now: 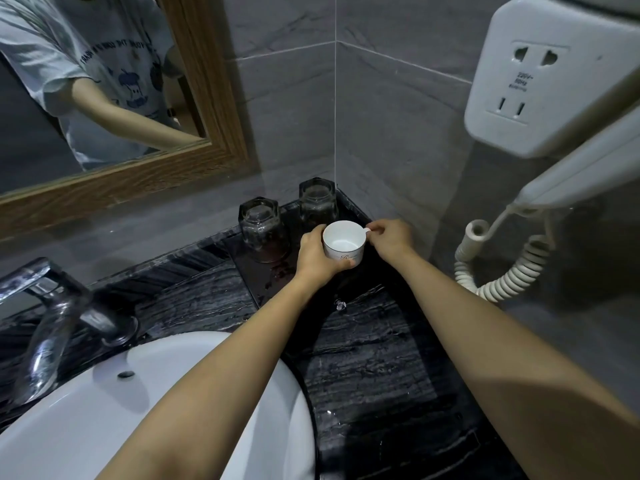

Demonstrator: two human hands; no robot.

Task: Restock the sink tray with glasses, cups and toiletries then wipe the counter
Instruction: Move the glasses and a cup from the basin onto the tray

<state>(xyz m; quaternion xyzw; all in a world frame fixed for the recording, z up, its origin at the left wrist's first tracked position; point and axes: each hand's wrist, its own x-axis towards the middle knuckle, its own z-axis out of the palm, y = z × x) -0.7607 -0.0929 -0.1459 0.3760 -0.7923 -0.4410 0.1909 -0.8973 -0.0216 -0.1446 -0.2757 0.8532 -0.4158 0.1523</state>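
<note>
A white cup stands upright, mouth up, over the black tray in the counter's back right corner. My left hand wraps around the cup's left side. My right hand pinches the cup's small handle on its right. Two clear faceted glasses stand upside down on the tray: one at the tray's left, the other in the far corner behind the cup. Whether the cup's base touches the tray is hidden by my fingers.
The dark marble counter runs along the right wall. A white sink basin with a chrome tap sits at the lower left. A wall hair dryer unit with a coiled cord hangs at right. A wood-framed mirror is behind.
</note>
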